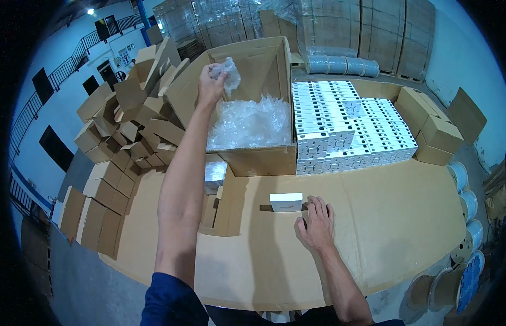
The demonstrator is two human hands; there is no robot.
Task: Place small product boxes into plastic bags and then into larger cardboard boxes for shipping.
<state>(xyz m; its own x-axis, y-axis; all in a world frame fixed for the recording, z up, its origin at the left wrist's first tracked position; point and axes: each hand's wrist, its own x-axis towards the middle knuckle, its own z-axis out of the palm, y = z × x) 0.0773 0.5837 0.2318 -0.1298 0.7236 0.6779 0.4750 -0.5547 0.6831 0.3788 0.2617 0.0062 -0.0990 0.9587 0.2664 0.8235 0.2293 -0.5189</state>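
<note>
Two hands work apart here. The left hand (211, 82) is raised over the big open carton (247, 157), fingers pinched shut on a crumpled clear plastic bag (228, 73); directly below that grip, inside the carton, lies a heap of more clear bags (250, 122). The right hand (317, 224) rests flat and open on the cardboard-covered table (394, 217), gripping nothing, its fingertips just short of a small white box (286, 201) that stands by itself at a slit in the cardboard.

Judging from this, the step in hand looks like lifting one bag out of the supply. The hands are far apart, so any pairing of bag and box would call for bringing the raised hand down toward the box and closing the flat hand on it.

Right of the raised grip, beyond the carton's wall, a dense block of stacked white boxes (348, 122) with small dark marks fills the table's far side. Further right sit plain brown cartons (435, 133). Left of the grip, folded brown cartons (130, 117) are heaped high, with neater stacks lower down. Wire spools (465, 255) line the table's right edge.
</note>
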